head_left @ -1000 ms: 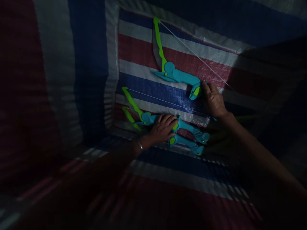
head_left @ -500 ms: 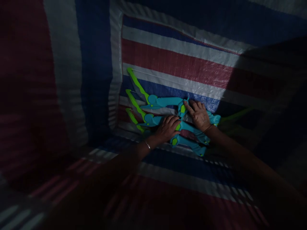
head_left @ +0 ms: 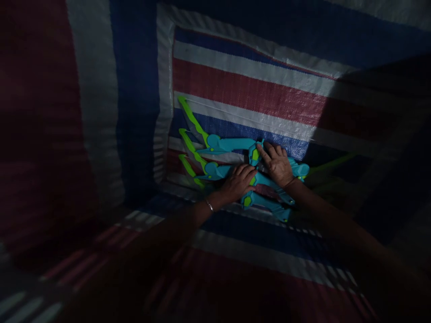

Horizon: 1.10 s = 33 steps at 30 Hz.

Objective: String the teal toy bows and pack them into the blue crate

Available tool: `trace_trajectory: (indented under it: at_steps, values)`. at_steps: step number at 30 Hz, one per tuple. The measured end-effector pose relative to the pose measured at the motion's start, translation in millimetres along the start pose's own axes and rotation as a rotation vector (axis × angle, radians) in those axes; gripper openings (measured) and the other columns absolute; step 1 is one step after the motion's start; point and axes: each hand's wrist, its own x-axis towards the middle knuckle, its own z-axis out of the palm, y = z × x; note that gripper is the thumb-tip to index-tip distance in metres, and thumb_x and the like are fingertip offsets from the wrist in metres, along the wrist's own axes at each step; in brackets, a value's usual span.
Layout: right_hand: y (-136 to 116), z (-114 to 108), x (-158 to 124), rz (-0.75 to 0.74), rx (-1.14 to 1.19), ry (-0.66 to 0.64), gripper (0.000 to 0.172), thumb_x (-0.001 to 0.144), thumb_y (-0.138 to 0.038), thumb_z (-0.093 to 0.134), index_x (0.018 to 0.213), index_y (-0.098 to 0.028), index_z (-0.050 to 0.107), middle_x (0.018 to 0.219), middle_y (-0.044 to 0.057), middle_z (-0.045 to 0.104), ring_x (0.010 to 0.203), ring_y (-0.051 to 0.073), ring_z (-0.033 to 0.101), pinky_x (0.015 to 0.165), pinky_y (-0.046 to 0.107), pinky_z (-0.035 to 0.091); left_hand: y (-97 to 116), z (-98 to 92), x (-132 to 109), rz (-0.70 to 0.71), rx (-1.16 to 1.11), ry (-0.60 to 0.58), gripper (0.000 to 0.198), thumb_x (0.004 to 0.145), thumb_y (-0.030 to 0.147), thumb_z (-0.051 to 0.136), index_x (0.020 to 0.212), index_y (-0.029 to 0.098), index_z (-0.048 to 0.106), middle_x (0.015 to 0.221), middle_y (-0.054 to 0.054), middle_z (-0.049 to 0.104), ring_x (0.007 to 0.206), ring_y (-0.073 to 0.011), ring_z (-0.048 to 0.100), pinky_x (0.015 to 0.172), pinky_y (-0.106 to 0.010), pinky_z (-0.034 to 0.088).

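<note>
Three teal and lime-green toy bows lie side by side at the bottom of a deep striped woven bag. My left hand (head_left: 238, 181) rests flat, fingers stretched, on the middle bow (head_left: 215, 170). My right hand (head_left: 276, 162) lies on the grip of the top bow (head_left: 229, 144), fingers spread over it. The lowest bow (head_left: 266, 204) shows below both hands. White strings run from the green limb tips. A thin bracelet sits on my left wrist.
The bag's red, white and blue striped walls (head_left: 101, 112) rise steeply on every side, with the right side (head_left: 377, 134) in deep shadow. The striped bag floor (head_left: 242, 94) stretches beyond the bows.
My right hand has brought the top bow down from the far part of the bag floor and laid it beside the other two. My left hand has stayed on the middle bow.
</note>
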Motion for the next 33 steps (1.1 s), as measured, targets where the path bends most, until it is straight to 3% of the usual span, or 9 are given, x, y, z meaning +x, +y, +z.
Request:
trace_trajectory:
  at_steps: [5,8,12,15,18,23,27,30,33]
  values:
    - [1.3,0.3,-8.5,-0.009,-0.002,-0.041,0.061,0.11,-0.018,0.033,0.171,-0.021,0.04,0.166,0.019,0.044,0.136,0.036,0.047,0.108,0.053,0.046,3.5,3.5,-5.0,-0.083,-0.047,0.032,0.06,0.091,0.041,0.081,0.141,0.014,0.063,0.144,-0.022,0.065,0.14,-0.0352,0.059,0.119,-0.053,0.054]
    - [1.0,2.7,-13.0,-0.019,-0.004,-0.037,0.062,0.109,-0.016,0.034,0.17,-0.022,0.04,0.167,0.018,0.043,0.139,0.036,0.046,0.109,0.053,0.046,5.9,0.1,-4.6,-0.152,-0.033,0.05,0.077,0.086,0.044,0.085,0.15,0.013,0.056,0.152,-0.025,0.059,0.147,-0.0384,0.055,0.121,-0.056,0.053]
    - [3.5,7.2,-17.1,-0.057,0.003,-0.016,0.062,0.108,-0.015,0.037,0.169,-0.023,0.042,0.168,0.017,0.042,0.141,0.035,0.047,0.11,0.053,0.047,6.8,-12.1,6.5,-0.158,0.07,0.055,0.106,0.081,0.046,0.089,0.166,0.01,0.036,0.173,-0.027,0.034,0.165,-0.0431,0.028,0.135,-0.066,0.03]
    - [7.1,11.3,-18.7,-0.083,-0.008,0.005,0.061,0.109,-0.016,0.038,0.169,-0.022,0.043,0.169,0.019,0.042,0.141,0.035,0.048,0.109,0.054,0.048,4.8,-21.0,19.5,-0.136,0.139,-0.041,0.124,0.077,0.052,0.089,0.17,0.006,0.023,0.179,-0.027,0.013,0.169,-0.0437,0.009,0.138,-0.07,0.013]
    - [9.8,16.6,-19.1,-0.1,-0.035,0.013,0.061,0.109,-0.015,0.037,0.17,-0.02,0.041,0.169,0.02,0.04,0.14,0.036,0.049,0.109,0.054,0.048,3.0,-23.5,29.1,-0.145,0.182,-0.149,0.13,0.078,0.058,0.086,0.172,0.004,0.014,0.18,-0.025,0.002,0.169,-0.0417,-0.002,0.138,-0.069,0.006]
    - [8.5,16.8,-14.4,-0.074,-0.096,-0.045,0.062,0.109,-0.014,0.037,0.171,-0.018,0.039,0.169,0.022,0.039,0.14,0.037,0.051,0.109,0.054,0.049,7.2,-18.2,33.9,-0.192,0.236,-0.217,0.133,0.08,0.058,0.082,0.172,0.003,0.003,0.179,-0.023,-0.011,0.168,-0.0393,-0.015,0.137,-0.068,0.001]
    - [-17.3,-13.1,-12.0,0.027,-0.111,-0.154,0.062,0.108,-0.012,0.037,0.169,-0.012,0.04,0.172,0.023,0.033,0.15,0.04,0.045,0.118,0.061,0.044,10.8,-18.1,39.0,-0.215,0.233,-0.26,0.133,0.079,0.055,0.083,0.171,0.0,0.004,0.178,-0.026,-0.009,0.168,-0.0409,-0.014,0.137,-0.068,0.001]
    - [-60.5,-50.8,-32.3,0.131,-0.087,-0.27,0.062,0.105,-0.011,0.04,0.166,0.001,0.039,0.171,0.031,0.027,0.158,0.043,0.035,0.124,0.067,0.036,13.6,-19.4,45.6,-0.305,0.203,-0.253,0.114,0.086,0.044,0.075,0.172,0.004,0.012,0.18,-0.023,-0.005,0.169,-0.0371,-0.01,0.138,-0.063,0.001]
    - [-109.4,-88.0,-80.6,0.11,0.006,-0.413,0.052,0.102,-0.011,0.048,0.152,-0.001,0.055,0.151,0.032,0.056,0.14,0.039,0.058,0.114,0.057,0.05,19.1,-20.7,50.2,-0.358,0.167,-0.226,0.106,0.086,0.035,0.073,0.172,0.005,0.018,0.18,-0.024,0.002,0.17,-0.0367,-0.004,0.139,-0.061,0.005]
